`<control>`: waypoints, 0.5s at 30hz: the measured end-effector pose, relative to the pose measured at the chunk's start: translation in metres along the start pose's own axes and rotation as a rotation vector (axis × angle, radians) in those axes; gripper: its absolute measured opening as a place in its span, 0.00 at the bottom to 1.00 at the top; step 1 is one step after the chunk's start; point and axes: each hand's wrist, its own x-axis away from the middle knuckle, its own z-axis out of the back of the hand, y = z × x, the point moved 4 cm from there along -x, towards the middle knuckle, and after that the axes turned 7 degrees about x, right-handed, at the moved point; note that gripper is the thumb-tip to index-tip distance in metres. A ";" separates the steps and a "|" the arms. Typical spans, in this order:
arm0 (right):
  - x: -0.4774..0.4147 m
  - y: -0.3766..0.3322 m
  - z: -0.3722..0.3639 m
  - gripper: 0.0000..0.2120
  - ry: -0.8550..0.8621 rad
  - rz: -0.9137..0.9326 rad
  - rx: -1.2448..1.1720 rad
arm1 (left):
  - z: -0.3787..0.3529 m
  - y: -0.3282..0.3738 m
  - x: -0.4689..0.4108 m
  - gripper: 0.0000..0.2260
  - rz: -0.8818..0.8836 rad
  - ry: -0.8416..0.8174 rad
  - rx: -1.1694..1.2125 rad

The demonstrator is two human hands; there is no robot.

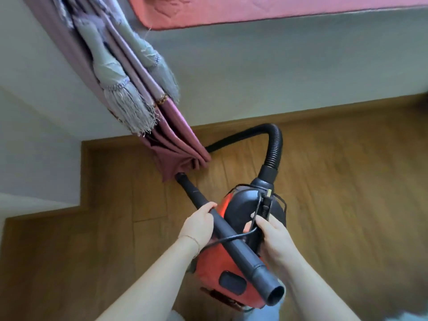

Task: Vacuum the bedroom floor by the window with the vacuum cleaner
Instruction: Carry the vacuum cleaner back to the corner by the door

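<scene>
While held above the wooden floor, red and black vacuum cleaner carried low, near the foot of the mauve curtain. Left hand wrapped around the black tube, fingers curled over its upper side. Right hand closed on the vacuum cleaner's black top, with a thin black cord pinched under the fingers. Tube laid diagonally across the body, far end tucked under the curtain hem, open end nearest the camera. Ribbed black hose arched up from the body, looping back down behind the curtain. Grey tassels hung against the curtain, higher up. Pink mat well beyond the curtain, on the ledge.
</scene>
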 end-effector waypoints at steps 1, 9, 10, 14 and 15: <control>0.003 -0.007 0.009 0.09 0.019 -0.001 -0.041 | -0.010 0.006 0.003 0.18 0.023 -0.060 -0.056; 0.008 -0.060 0.089 0.10 0.129 0.070 -0.004 | -0.086 0.094 0.024 0.24 -0.380 -0.117 -1.145; 0.007 -0.066 0.100 0.11 0.145 0.074 0.005 | -0.097 0.103 0.020 0.23 -0.470 -0.089 -1.249; 0.006 -0.084 0.152 0.08 0.209 0.053 -0.011 | -0.145 0.137 0.019 0.23 -0.728 -0.245 -1.492; 0.005 -0.085 0.162 0.08 0.230 0.039 0.005 | -0.153 0.145 0.021 0.20 -0.783 -0.281 -1.494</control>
